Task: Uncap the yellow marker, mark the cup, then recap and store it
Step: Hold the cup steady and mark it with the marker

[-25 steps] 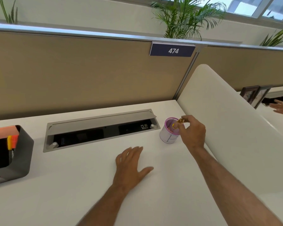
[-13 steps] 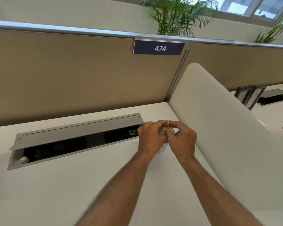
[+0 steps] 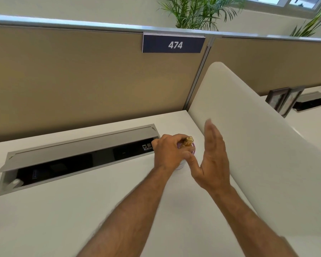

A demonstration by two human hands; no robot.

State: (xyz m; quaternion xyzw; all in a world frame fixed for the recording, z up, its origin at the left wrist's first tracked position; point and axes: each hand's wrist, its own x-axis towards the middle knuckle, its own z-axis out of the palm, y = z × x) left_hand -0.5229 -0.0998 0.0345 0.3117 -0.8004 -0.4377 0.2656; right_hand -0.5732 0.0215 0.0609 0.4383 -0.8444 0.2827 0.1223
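My left hand [image 3: 171, 151] is closed around the yellow marker [image 3: 188, 141], whose yellow end sticks up above my fingers. That hand sits right over the small white cup with a purple rim [image 3: 182, 165], hiding most of it; only a sliver of rim and base shows. My right hand [image 3: 212, 160] hovers just right of the cup, flat and open with fingers pointing up, holding nothing. Whether the marker is capped cannot be told.
A grey cable tray with its lid open [image 3: 78, 156] runs along the white desk [image 3: 63, 219] to the left of the cup. A white curved divider [image 3: 258, 145] rises close on the right. A tan partition with a "474" sign [image 3: 173, 44] stands behind.
My left hand came up from the desk to the cup and took the marker. My right hand let go and moved off to the right, open. The view shifted right.
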